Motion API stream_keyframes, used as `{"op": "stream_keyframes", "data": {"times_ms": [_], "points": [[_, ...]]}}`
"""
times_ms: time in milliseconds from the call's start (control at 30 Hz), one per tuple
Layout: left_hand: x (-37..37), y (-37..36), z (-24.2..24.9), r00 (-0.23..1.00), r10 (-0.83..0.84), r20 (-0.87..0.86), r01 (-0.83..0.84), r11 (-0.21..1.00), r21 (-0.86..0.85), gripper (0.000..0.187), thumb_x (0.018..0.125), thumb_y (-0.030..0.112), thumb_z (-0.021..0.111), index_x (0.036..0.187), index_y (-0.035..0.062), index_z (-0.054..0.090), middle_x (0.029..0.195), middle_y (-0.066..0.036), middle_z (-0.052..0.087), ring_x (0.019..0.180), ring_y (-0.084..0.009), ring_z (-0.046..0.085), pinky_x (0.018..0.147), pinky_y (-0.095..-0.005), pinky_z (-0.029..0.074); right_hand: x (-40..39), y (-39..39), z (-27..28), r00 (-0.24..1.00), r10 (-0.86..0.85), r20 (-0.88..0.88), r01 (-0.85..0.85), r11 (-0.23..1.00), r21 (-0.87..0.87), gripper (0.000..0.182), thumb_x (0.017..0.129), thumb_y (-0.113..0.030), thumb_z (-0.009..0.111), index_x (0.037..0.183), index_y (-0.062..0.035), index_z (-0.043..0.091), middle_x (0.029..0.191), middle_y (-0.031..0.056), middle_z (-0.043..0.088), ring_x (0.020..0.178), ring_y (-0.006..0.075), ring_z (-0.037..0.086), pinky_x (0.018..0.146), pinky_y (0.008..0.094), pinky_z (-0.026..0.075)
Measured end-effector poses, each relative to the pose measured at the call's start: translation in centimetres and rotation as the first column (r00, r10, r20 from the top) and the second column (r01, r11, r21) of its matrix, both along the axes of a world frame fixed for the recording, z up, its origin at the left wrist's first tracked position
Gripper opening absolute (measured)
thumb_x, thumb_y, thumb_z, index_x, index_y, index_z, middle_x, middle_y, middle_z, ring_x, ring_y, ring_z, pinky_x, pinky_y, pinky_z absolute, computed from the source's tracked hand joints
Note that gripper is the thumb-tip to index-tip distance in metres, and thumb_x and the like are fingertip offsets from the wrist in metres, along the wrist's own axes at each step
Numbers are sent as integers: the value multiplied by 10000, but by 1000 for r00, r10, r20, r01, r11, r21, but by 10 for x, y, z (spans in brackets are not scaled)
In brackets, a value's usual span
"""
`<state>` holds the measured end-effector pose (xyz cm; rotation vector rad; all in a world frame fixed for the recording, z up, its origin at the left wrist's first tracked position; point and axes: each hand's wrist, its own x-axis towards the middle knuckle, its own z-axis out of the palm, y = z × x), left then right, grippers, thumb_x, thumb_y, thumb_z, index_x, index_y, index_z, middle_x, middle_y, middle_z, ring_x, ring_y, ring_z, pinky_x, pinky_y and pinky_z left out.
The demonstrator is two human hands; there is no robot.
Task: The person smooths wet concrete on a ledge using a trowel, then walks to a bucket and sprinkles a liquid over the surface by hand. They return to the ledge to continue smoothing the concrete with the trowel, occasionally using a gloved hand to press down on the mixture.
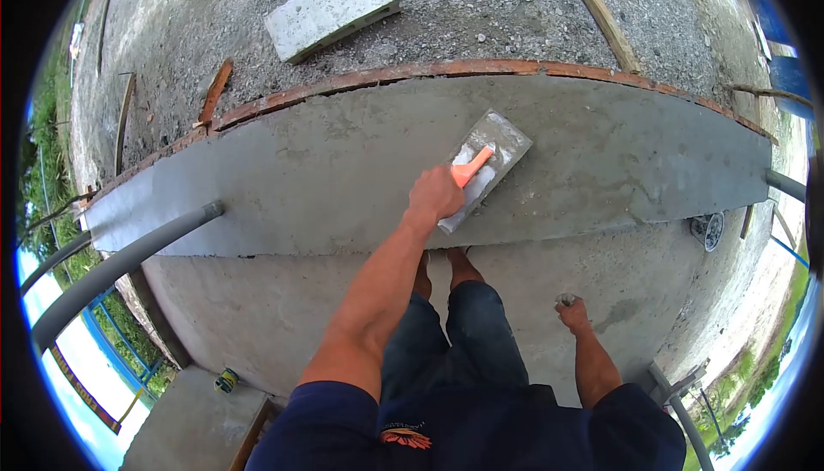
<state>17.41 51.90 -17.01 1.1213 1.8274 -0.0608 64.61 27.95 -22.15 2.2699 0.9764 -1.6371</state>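
Observation:
My left hand [436, 194] is closed around the orange handle of a finishing trowel [508, 147]. The trowel's rectangular plate, smeared with grey cement, lies on a long strip of wet concrete [369, 149], near its middle. On the right, my right hand [576, 314] is closed in a fist over the lower floor, away from the strip. Something small and grey shows at its fingers; I cannot make out what it is.
A reddish wooden form board [412, 71] edges the strip's far side. Beyond it are a concrete block [335, 8] on gravel and a timber [596, 12]. Grey pipes [129, 256] reach in from the left. A bucket [708, 231] stands at right. My feet stand against the near edge.

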Motion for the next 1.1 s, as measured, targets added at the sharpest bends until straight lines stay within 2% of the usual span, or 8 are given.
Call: {"op": "stream_keyframes", "data": {"times_ms": [133,267,400,500,667,800,933,1100], "points": [[-43,-53,3,986,159,-40,-141,948,284,247,746,117,573,969,49,656,904,-224,661,908,-401,630,792,-445,501,8,-3,18,983,-179,35,180,983,-24,189,798,-76,637,978,-18,641,872,57,625,742,160,577,620,311,486],[-76,-97,-8,844,536,21,-533,835,139,274,714,40,551,964,-9,654,718,-184,654,687,-295,645,663,-386,508,12,-13,18,944,-322,78,326,945,-40,214,804,-76,632,1009,-16,632,906,60,627,771,168,584,639,312,494],[38,-72,-29,973,226,-53,-205,943,263,230,733,84,575,931,-14,641,800,-238,661,796,-406,653,707,-430,512,6,-43,15,911,-407,70,412,908,-80,213,807,-77,634,1014,-24,635,912,53,626,780,160,582,640,303,492],[147,-29,-6,990,-48,134,56,997,-59,305,791,147,545,1073,37,589,1046,-244,634,1017,-425,587,870,-488,477,5,-61,17,940,-342,13,342,937,-76,211,807,-83,641,1012,-32,637,894,40,625,772,150,579,637,293,487],[175,-19,26,937,-163,309,147,986,74,398,778,197,619,1129,16,563,979,-252,650,971,-426,610,859,-463,486,13,-49,46,902,-431,27,431,902,-1,206,803,-96,640,1004,-51,637,842,19,618,726,131,568,619,282,476],[39,-9,72,938,-314,149,271,929,252,294,804,279,658,995,69,583,878,-190,655,875,-412,603,736,-456,483,18,-35,47,873,-483,67,482,876,30,227,784,-83,632,1006,-36,634,805,20,609,664,119,545,574,264,441],[-161,-11,92,898,-394,-198,441,803,401,114,748,151,617,809,81,550,794,-143,618,799,-393,583,660,-463,462,5,-21,15,920,-392,12,392,918,-62,215,812,-115,617,1017,-53,616,843,15,593,735,131,569,598,281,464],[-383,-31,94,779,-445,-442,570,795,205,90,755,155,582,791,88,534,771,-146,618,767,-398,583,634,-470,459,-78,5,3,926,-377,21,377,926,-15,181,823,-128,609,990,-58,622,819,15,593,708,121,567,582,266,459]]}}
